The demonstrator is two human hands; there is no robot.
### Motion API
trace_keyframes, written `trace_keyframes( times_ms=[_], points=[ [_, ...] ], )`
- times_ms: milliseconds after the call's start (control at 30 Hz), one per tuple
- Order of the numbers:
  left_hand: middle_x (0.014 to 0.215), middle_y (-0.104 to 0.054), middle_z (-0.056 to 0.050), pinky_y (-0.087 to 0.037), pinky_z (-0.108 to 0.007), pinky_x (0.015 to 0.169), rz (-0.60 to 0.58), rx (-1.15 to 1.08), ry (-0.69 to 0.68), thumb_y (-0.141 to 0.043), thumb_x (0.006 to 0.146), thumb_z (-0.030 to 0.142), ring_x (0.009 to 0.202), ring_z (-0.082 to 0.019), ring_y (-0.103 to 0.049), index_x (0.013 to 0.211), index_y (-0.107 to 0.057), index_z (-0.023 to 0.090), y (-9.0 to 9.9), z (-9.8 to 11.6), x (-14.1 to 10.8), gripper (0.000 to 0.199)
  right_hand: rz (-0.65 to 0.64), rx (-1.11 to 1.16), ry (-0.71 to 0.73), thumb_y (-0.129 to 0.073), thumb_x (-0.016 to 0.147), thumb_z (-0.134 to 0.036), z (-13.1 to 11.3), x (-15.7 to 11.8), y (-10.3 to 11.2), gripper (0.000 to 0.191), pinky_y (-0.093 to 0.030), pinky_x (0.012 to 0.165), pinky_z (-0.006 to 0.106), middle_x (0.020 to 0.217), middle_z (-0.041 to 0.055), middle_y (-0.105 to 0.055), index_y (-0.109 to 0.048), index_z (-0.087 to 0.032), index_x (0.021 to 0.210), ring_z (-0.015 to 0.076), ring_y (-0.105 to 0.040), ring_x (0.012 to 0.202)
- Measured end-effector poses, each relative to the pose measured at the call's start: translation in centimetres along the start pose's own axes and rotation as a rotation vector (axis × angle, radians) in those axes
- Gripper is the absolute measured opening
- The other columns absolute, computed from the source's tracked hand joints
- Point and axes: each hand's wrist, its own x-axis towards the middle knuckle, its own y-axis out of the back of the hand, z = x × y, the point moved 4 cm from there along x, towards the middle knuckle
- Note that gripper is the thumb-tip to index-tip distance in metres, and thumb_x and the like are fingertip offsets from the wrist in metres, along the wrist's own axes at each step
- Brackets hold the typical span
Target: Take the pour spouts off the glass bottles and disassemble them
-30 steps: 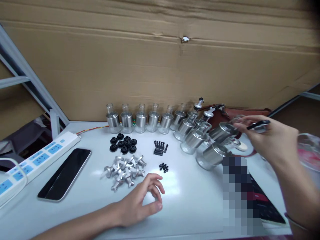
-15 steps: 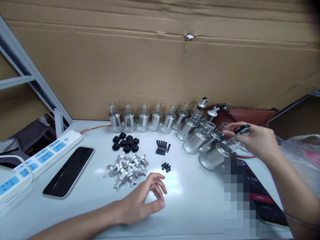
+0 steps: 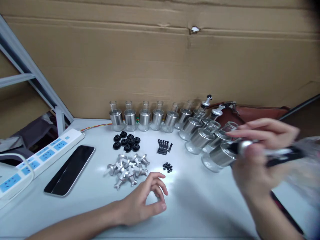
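My left hand (image 3: 142,201) rests on the table, fingers loosely curved and apart, holding nothing. It is near a pile of silver pourer spouts (image 3: 128,169) and a cluster of small black rings (image 3: 168,167). On the right, my blurred right hand (image 3: 260,156) is raised over the nearest bottles, closed round a silver and black pourer spout (image 3: 245,145) lying roughly level. Part of that spout is hidden by the fingers. Beside this hand stands a glass bottle with a metal sleeve (image 3: 221,154). Black rubber stoppers (image 3: 127,141) and short black tubes (image 3: 163,146) lie farther back.
Several similar bottles (image 3: 144,116) line the back edge, two at right topped with pourers (image 3: 217,110). A power strip (image 3: 40,158) and a phone (image 3: 70,170) lie left. A brown leather bag (image 3: 260,115) and a clear plastic bag (image 3: 306,173) are at right. Cardboard (image 3: 150,63) stands behind.
My right hand has moved away from the bottle necks, nearer the camera, and turned over. The silver part of the pourer now shows in it. My left hand keeps its pose.
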Motion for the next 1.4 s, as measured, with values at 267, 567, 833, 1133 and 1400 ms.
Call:
trace_keyframes(
  times_ms=[267,567,833,1133,1400],
  points=[
    [0.103,-0.047,-0.006,-0.041,-0.045,0.092,0.081,-0.044,-0.048,-0.056,0.091,0.046,0.092,-0.020,-0.054,0.131,-0.012,0.025,0.2,-0.5,-0.1,0.063,-0.762,0.505,-0.045,-0.051,0.095,-0.046,-4.9,-7.9,-7.8,0.031,-0.046,0.055,0.023,0.072,0.0013,-0.054,-0.060,-0.016,0.093,0.0122,-0.053,0.062],
    [0.088,-0.046,0.001,-0.043,-0.029,0.071,0.198,-0.247,0.147,-0.063,0.084,0.052,0.073,-0.013,-0.050,0.113,-0.030,0.023,0.6,-1.4,0.4,0.052,-0.757,0.486,-0.109,-0.054,0.087,-0.060,-4.6,-8.7,-7.9,0.044,-0.038,0.045,0.018,0.057,-0.0049,-0.052,-0.057,-0.017,0.094,0.0079,-0.047,0.046],
    [0.071,-0.046,0.004,-0.033,-0.024,0.060,0.067,0.066,0.172,-0.066,0.078,0.052,0.065,-0.013,-0.042,0.087,-0.042,0.020,0.8,-0.2,0.3,0.041,-0.564,0.286,0.178,-0.047,0.089,-0.064,-5.3,-8.2,-6.9,0.058,-0.021,0.048,0.028,0.044,-0.0053,-0.037,-0.047,-0.018,0.054,0.0087,-0.029,0.042],
    [0.075,-0.049,0.001,-0.039,-0.027,0.063,-0.070,0.230,0.210,-0.054,0.085,0.059,0.066,-0.017,-0.048,0.086,-0.043,0.020,0.3,-0.5,0.2,0.041,-0.531,0.197,0.334,-0.040,0.096,-0.056,-6.2,-8.6,-6.6,0.062,-0.018,0.050,0.029,0.043,-0.0047,-0.032,-0.037,-0.019,0.046,0.0100,-0.025,0.043],
    [0.087,-0.054,-0.007,-0.046,-0.033,0.075,-0.157,0.322,0.177,-0.033,0.088,0.071,0.077,-0.022,-0.054,0.093,-0.053,0.018,0.0,0.6,0.0,0.057,-0.613,0.098,0.514,-0.026,0.102,-0.048,-6.0,-8.9,-6.6,0.065,-0.022,0.052,0.030,0.043,-0.0003,-0.040,-0.043,-0.019,0.046,0.0132,-0.031,0.046]
  ],
)
